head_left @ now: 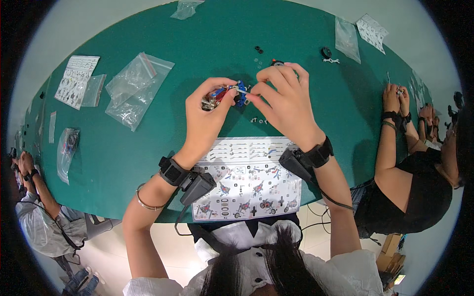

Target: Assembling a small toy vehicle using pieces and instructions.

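Note:
My left hand (208, 116) grips a small red, blue and grey toy model (220, 95) above the green table (123, 163). My right hand (285, 96) pinches a thin light-coloured pin (242, 91) at the model's blue end. Both hands are raised just beyond a printed instruction sheet (249, 178) that lies at the table's near edge. A few tiny pale parts (258, 120) lie under my right hand. Small black rings and pale bits (258, 55) rest a little farther out. Both wrists carry black strapped devices.
Empty clear plastic bags (134, 89) and a parts leaflet (76, 80) lie at the left, with a bagged toy (68, 148) nearer the edge. A black wheel (326, 52) and another bag (344, 38) sit far right. Other people work at the right (397, 101) and lower left (29, 172).

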A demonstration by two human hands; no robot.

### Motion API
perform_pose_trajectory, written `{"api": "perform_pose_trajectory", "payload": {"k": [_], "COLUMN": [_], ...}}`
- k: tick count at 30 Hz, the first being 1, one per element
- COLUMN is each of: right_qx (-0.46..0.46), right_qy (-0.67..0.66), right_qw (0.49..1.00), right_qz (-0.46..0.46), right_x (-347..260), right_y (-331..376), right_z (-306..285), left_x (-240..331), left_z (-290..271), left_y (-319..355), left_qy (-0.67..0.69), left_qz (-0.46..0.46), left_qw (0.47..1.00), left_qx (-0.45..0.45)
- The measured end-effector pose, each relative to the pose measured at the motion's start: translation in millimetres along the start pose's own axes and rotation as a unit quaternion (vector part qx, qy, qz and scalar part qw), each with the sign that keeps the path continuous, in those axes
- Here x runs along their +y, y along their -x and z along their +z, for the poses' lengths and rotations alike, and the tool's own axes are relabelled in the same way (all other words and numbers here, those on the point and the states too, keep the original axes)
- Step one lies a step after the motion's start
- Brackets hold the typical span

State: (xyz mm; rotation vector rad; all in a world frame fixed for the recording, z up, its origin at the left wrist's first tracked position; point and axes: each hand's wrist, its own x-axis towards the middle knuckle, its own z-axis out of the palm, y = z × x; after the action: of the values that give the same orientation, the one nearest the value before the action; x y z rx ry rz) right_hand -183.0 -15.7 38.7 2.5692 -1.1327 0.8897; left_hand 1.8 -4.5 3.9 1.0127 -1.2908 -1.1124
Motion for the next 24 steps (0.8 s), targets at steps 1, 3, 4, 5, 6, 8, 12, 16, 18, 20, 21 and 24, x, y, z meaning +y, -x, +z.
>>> {"api": "perform_pose_trajectory", "payload": {"k": [1,3,4,5,6,8,12,16,18,20,21,24], "right_qx": [-0.008,-0.015,-0.034,-0.051,-0.052,-0.173,-0.203,-0.164,-0.153,-0.132,-0.132,0.003], "right_qy": [-0.030,-0.061,-0.106,-0.152,-0.150,-0.581,-0.607,-0.573,-0.537,-0.362,-0.362,-0.133], "right_qw": [0.999,0.998,0.991,0.982,0.982,0.724,0.710,0.747,0.779,0.902,0.902,0.991], "right_qz": [0.016,0.032,0.068,0.105,0.106,0.328,0.292,0.295,0.286,0.195,0.195,0.032], "right_x": [-1,-1,2,4,9,18,19,13,9,5,5,5], "right_y": [0,1,2,4,8,12,11,11,10,5,4,2], "right_z": [0,0,-2,-3,0,8,5,5,4,-1,0,2], "left_x": [0,1,3,4,4,4,5,2,2,3,4,6], "left_z": [0,0,1,2,3,2,1,1,1,1,0,-2], "left_y": [0,1,1,2,2,2,3,3,2,1,1,1], "left_qy": [-0.007,-0.014,-0.017,-0.020,-0.018,-0.027,-0.050,-0.040,-0.036,-0.018,-0.018,-0.002], "left_qz": [0.005,0.010,0.020,0.029,0.030,0.050,0.087,0.085,0.079,0.052,0.052,0.018], "left_qw": [1.000,1.000,1.000,0.999,0.999,0.998,0.995,0.995,0.996,0.998,0.998,1.000], "left_qx": [0.007,0.013,0.013,0.012,0.011,0.027,0.026,0.023,0.022,0.022,0.022,0.017]}}
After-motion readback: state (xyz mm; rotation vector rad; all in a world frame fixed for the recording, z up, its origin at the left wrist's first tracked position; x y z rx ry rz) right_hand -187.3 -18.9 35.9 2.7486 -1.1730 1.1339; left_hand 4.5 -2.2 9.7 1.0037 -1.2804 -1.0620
